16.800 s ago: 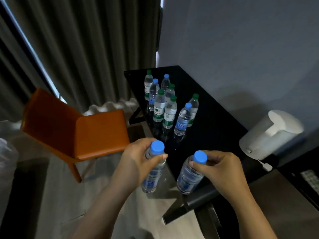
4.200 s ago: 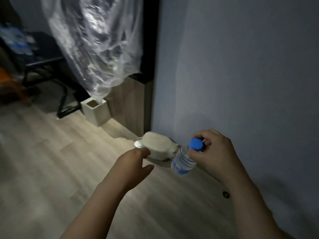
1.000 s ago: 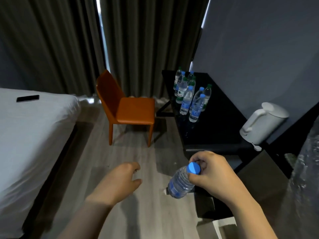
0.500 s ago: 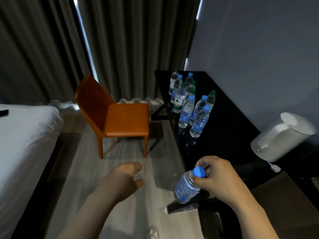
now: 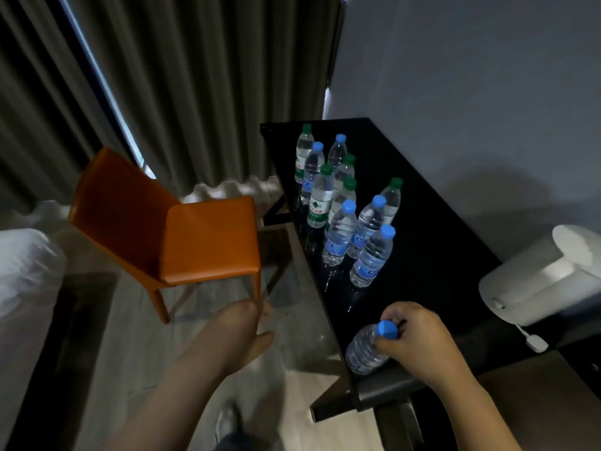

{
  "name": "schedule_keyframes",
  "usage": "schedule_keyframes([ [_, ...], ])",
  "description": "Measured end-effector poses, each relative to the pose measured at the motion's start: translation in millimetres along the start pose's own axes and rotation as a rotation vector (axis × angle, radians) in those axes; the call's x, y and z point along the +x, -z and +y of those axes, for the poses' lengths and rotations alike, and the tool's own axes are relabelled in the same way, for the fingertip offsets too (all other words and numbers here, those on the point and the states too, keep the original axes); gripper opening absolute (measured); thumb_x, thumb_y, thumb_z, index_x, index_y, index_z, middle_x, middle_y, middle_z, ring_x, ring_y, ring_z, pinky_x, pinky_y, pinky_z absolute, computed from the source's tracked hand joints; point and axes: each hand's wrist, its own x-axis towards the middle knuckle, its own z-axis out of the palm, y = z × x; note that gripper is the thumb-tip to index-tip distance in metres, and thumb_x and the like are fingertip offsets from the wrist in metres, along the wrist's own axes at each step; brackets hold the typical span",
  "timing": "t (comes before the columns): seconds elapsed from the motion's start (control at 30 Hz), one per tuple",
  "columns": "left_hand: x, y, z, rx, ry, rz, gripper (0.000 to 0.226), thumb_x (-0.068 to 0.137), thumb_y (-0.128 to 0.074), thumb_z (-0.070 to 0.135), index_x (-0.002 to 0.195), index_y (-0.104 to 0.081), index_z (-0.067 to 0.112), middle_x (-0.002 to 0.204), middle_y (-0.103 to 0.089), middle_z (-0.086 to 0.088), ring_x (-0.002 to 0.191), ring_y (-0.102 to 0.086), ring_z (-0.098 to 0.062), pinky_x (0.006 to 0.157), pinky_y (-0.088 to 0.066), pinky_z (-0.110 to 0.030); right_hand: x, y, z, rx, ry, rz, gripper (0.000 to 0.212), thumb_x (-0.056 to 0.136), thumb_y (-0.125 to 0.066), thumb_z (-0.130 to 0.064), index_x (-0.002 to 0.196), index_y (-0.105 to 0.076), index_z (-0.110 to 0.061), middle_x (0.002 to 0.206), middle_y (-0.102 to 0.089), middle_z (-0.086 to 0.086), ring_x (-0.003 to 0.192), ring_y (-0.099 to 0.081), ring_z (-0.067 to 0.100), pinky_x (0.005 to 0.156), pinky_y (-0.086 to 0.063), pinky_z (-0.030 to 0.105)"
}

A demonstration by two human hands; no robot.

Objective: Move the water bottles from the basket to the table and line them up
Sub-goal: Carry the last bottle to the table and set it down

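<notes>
Gripping a blue-capped bottle (image 5: pixel 364 351) at its neck, the right hand (image 5: pixel 419 349) holds it tilted over the near edge of the black counter (image 5: pixel 439 255). The left hand (image 5: pixel 240 333) hangs beside it over the floor, loosely curled and holding nothing. Other bottles (image 5: pixel 338 232) stand clustered farther along the counter.

right hand (image 5: pixel 419 343) gripping bottle (image 5: pixel 364 353), black table (image 5: pixel 432 255)

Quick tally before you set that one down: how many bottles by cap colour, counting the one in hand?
Blue-cap bottles: 6 (5 standing on the table, plus the held bottle in the right hand)
Green-cap bottles: 5
Total: 11
</notes>
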Motion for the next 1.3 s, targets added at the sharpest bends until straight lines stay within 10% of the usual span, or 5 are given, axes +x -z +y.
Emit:
schedule_keyframes([
  [0.63,223,45,-31,0.039,-0.349,-0.319,0.038,0.086,-0.064,0.033,0.121,-0.056,0.019,0.125,-0.061,0.000,0.113,-0.058,-0.016,0.093,-0.048,-0.027,108,-30,-12,0.064,-0.490,0.187,0.024,0.067,-0.078,-0.014,0.083,-0.064,-0.025,0.082,-0.063,-0.001,0.067,-0.063,0.014,0.060,-0.053,0.031],
  [1.3,269,41,-12,0.056,-0.386,-0.289,0.036,0.085,-0.065,0.034,0.118,-0.057,0.021,0.120,-0.062,0.002,0.110,-0.058,-0.014,0.091,-0.049,-0.029,139,-27,11,0.043,-0.511,0.225,0.025,0.068,-0.078,-0.012,0.085,-0.061,-0.020,0.086,-0.057,-0.001,0.070,-0.054,0.009,0.054,-0.035,0.017],
])
